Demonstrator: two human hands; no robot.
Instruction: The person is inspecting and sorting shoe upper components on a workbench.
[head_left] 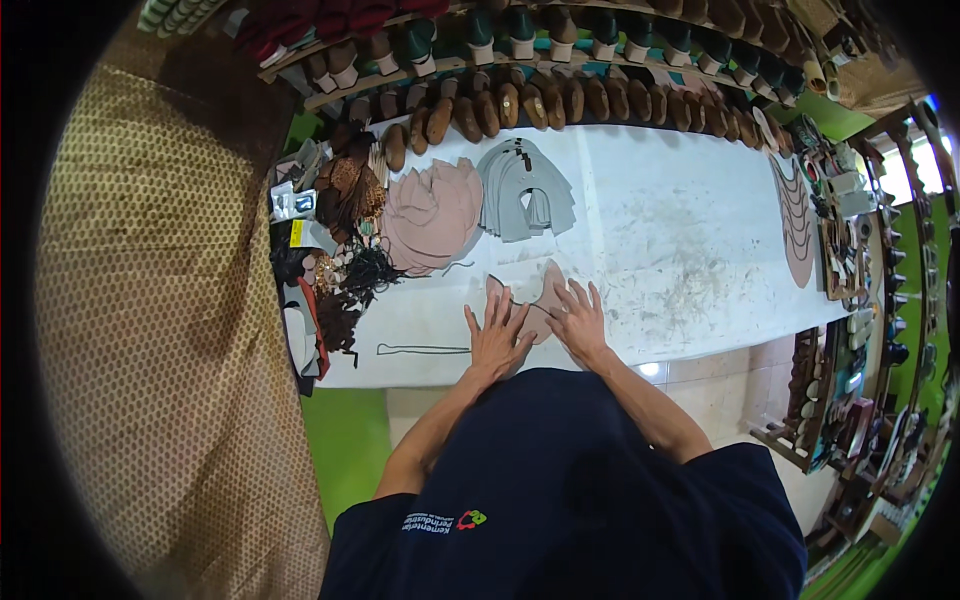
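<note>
Plainly, left hand (pixel 497 338), right hand (pixel 579 325) (both fanned open) touching flat pinkish piece (pixel 537 320).

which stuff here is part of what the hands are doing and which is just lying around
Seemingly in use:
- pinkish flat piece, under the left hand and right hand

Apparently lying about:
- pink stack, similar colour, possibly related
- grey stack
- black strands
- brown shoe forms

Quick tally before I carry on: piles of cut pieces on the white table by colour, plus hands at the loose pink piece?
Pink piles, left and right: 2
Grey pile: 1
Left hand and right hand at the pink piece: 2
Total: 5
</note>
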